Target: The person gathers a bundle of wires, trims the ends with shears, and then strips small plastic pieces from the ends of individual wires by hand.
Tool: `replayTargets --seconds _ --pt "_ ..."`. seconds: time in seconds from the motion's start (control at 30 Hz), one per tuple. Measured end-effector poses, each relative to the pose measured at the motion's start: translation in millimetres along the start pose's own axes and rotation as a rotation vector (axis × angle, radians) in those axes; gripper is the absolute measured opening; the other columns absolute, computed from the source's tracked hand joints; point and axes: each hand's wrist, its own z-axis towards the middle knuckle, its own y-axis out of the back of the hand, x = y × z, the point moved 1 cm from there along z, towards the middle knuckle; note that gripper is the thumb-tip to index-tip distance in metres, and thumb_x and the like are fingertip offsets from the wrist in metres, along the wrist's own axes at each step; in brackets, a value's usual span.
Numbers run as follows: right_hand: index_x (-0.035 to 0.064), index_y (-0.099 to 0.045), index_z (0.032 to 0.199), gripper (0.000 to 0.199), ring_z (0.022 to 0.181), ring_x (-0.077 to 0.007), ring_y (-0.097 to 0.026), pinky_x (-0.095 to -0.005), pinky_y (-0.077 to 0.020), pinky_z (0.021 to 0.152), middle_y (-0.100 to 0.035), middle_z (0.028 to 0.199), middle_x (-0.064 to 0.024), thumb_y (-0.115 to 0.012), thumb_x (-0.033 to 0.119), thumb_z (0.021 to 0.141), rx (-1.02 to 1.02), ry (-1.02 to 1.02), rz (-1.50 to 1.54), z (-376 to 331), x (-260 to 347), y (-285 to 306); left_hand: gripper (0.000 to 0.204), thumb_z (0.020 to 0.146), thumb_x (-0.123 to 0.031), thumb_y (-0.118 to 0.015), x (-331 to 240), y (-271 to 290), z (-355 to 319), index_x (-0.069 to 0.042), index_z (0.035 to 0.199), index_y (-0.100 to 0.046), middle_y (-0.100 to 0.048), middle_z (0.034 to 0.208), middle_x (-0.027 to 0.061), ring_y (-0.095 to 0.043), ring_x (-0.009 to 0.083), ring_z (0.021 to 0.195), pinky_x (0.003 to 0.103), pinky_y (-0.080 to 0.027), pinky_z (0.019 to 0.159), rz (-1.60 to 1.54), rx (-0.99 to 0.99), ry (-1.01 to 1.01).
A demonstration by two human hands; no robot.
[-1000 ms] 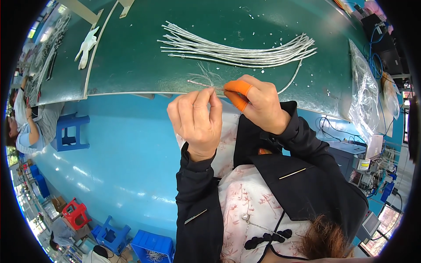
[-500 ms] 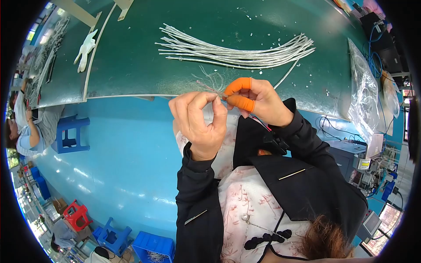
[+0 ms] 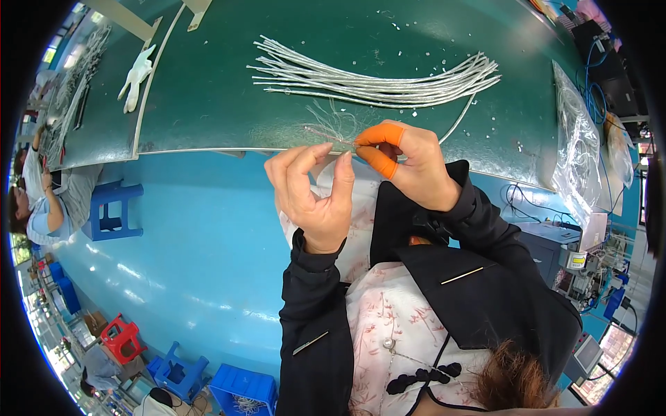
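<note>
Between the thumb and forefinger of my right hand (image 3: 416, 163), both capped with orange finger cots (image 3: 378, 163), is the frayed end of a cable. Its thin loose strands (image 3: 336, 123) fan out leftward over the table's near edge. My left hand (image 3: 311, 197) is just left of that pinch, thumb and forefinger apart and close to the strands, with nothing visible between them. Beyond both hands lies a bundle of silvery braided cables (image 3: 374, 87). One cable (image 3: 458, 119) runs from the bundle's right end toward my right hand, where I lose sight of it.
White scraps lie scattered over the green table (image 3: 208, 90). A pale glove (image 3: 137, 80) is at the left, clear plastic bags (image 3: 576, 125) at the right. Blue stools (image 3: 114, 211), a red stool (image 3: 123, 340) and a blue bin (image 3: 243, 388) stand on the floor. Another person sits far left.
My left thumb and forefinger have moved slightly left, away from the cable end. My right fingers have closed in on it, and the strands spread a little differently.
</note>
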Motion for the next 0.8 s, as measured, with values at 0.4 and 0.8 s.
replayTargets --seconds 0.4,0.8 --pt "-0.0002 -0.063 0.089 0.014 0.058 -0.0109 -0.053 -0.0219 -0.0427 0.052 -0.059 0.075 -0.0065 -0.066 -0.003 0.076 -0.028 0.152 -0.154 0 1 -4 0.017 0.077 0.003 -0.066 2 4 2 -0.002 0.091 -0.058 -0.052 0.093 0.007 -0.049 0.0159 0.079 0.025 -0.041 0.07 0.137 0.066 -0.147" --pt "-0.0005 -0.059 0.097 0.012 0.055 -0.0061 -0.051 -0.0192 -0.0415 0.05 -0.062 0.079 -0.0052 -0.058 0.006 0.088 0.217 -0.352 0.503 4 -4 7 0.009 0.086 0.001 -0.058 -2 -5 0 0.002 0.094 -0.054 -0.048 0.094 0.0043 -0.047 0.0097 0.081 0.022 -0.04 0.074 -0.519 0.093 0.415"
